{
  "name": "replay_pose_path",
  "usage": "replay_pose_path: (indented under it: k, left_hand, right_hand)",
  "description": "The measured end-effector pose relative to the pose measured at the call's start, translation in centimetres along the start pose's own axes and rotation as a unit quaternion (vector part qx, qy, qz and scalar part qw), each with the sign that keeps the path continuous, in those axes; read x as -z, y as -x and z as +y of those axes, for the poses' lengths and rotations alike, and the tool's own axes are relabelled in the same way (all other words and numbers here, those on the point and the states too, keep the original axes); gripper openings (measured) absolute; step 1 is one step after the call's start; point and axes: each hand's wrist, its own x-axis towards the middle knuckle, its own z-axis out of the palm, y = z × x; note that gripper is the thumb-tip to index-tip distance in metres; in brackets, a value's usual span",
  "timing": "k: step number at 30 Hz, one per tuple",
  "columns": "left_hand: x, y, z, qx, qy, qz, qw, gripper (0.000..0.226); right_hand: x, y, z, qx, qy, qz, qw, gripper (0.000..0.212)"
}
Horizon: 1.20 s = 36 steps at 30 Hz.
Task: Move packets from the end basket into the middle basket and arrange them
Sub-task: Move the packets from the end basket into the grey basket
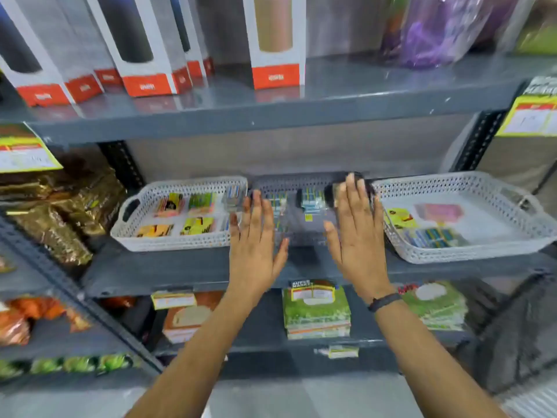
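three baskets stand in a row on the middle shelf (187, 273): the left basket (180, 242), the middle basket (289, 182) and the right basket (470, 251). packets (310, 199) lie in each one. the left hand (256, 245) and the right hand (355, 230) are in front of the middle basket. boxes (275, 43) stand on the shelf above, and stacked packs (316, 309) lie on the shelf below.

A shop: grey metal shelving (271, 116) with yellow price tags (530, 116) and boxed flasks (275, 40).
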Motion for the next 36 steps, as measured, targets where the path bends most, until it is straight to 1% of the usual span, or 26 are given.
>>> replay_pose_path:
  k: [2,4,6,7,10,13,15,18,20,22,25,27,30,31,34,36]
  left_hand:
    - [-1.7,1.9,-0.9,0.073,-0.013,-0.094,0.993,0.073]
    - [-4.0,4.6,-2.9,0.163,-0.010,-0.175,0.971,0.074]
    - [-5.7,5.7,-5.2,0.256,0.000,-0.217,0.942,0.075]
    - [-6.4,6.0,-6.4,0.289,-0.008,-0.230,0.929,0.075]
    - [-7.9,6.3,-9.7,0.361,-0.032,-0.270,0.892,0.076]
    - [-8.9,5.9,-11.7,0.389,-0.048,-0.300,0.869,0.074]
    - [-9.5,5.5,-12.1,0.391,-0.060,-0.314,0.863,0.072]
    - [-9.6,5.7,-12.0,0.385,-0.078,-0.301,0.869,0.074]
    - [-9.5,5.8,-11.9,0.382,-0.081,-0.295,0.872,0.081]
    - [-9.6,5.8,-11.8,0.383,-0.083,-0.290,0.873,0.084]
    - [-9.4,5.6,-11.4,0.397,-0.077,-0.280,0.871,0.085]
    - [-9.2,5.6,-11.3,0.404,-0.078,-0.280,0.867,0.085]
    - [-9.0,5.7,-11.8,0.389,-0.080,-0.296,0.869,0.081]
    - [-9.0,5.9,-12.1,0.383,-0.080,-0.299,0.870,0.078]
    - [-8.9,6.2,-12.5,0.373,-0.081,-0.306,0.872,0.077]
    - [-8.9,6.2,-12.4,0.370,-0.080,-0.309,0.873,0.077]
  right_hand:
    - [-1.1,1.0,0.7,-0.014,0.001,-0.049,0.999,0.059]
    - [-2.5,2.4,1.9,-0.025,-0.003,-0.094,0.995,0.057]
    - [-3.3,2.4,3.2,-0.042,-0.015,-0.129,0.991,0.052]
    - [-3.5,2.2,4.1,-0.055,-0.019,-0.140,0.988,0.050]
    - [-3.8,1.0,7.7,-0.099,-0.006,-0.159,0.982,0.045]
    - [-3.8,-0.2,12.2,-0.174,0.035,-0.193,0.965,0.044]
    - [-3.8,-0.7,14.9,-0.223,0.059,-0.243,0.942,0.038]
    - [-4.0,-1.3,17.7,-0.274,0.069,-0.315,0.906,0.031]
    - [-4.2,-1.5,18.9,-0.300,0.081,-0.356,0.881,0.035]
    - [-4.6,-1.6,19.7,-0.302,0.105,-0.384,0.866,0.039]
    - [-5.1,-1.8,20.1,-0.302,0.120,-0.382,0.865,0.044]
    - [-5.2,-2.0,20.0,-0.311,0.105,-0.368,0.870,0.046]
    - [-4.5,-2.4,19.7,-0.333,0.079,-0.301,0.890,0.049]
    - [-4.2,-2.8,19.5,-0.327,0.078,-0.273,0.901,0.051]
    - [-3.4,-5.1,18.2,-0.252,0.059,-0.203,0.944,0.053]
    - [-3.4,-7.1,16.1,-0.192,0.006,-0.177,0.965,0.050]
